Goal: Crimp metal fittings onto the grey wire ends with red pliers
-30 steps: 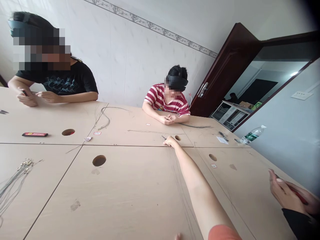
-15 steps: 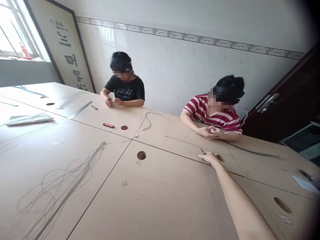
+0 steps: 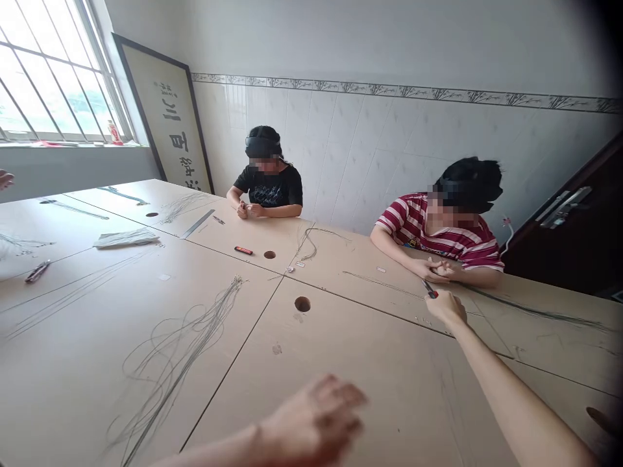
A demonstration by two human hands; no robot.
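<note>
My right hand [image 3: 448,307] is stretched out over the far right part of the table, closed around a small dark tool with a red part [image 3: 430,290]. The tool's thin dark end points away, close to the hands of the person in the striped shirt [image 3: 440,269]. My left hand [image 3: 321,415] is low in the middle above the table [image 3: 379,389], smeared by motion, so its fingers are unclear. To its left lies a loose bundle of thin grey wires [image 3: 182,363], with small fittings gathered at its far end.
Two people sit across the table, one in a black shirt [image 3: 275,185]. A red and black stick-shaped item [image 3: 243,250], a ruler [image 3: 198,224] and a packet [image 3: 126,238] lie on the left half. Dark strands [image 3: 540,311] lie right. Another person's hand [image 3: 6,179] shows at the left edge.
The view has swung left, so the scene sits further right. My left hand has come into view from below. My right hand with the tool is closer to the striped-shirt person's hands.
</note>
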